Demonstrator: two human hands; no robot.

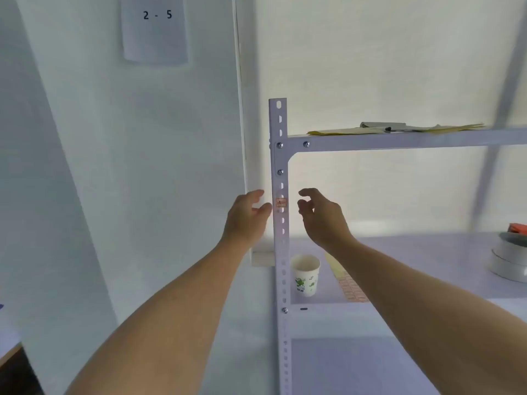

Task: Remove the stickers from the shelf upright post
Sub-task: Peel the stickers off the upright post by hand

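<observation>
A white perforated shelf upright post (281,252) stands in the middle of the view. One small orange sticker (281,203) sits on its front face between the two shelf levels. My left hand (247,216) hovers just left of the post at sticker height, fingers loosely extended and holding nothing. My right hand (319,215) hovers just right of the post, fingers loosely curled and empty. Neither hand touches the sticker.
A paper cup (306,276) with a green print stands on the lower shelf (413,266) beside the post, next to a sheet of orange stickers (352,287). Tape rolls (510,258) sit at the far right. Papers (393,128) lie on the upper shelf. A wall is on the left.
</observation>
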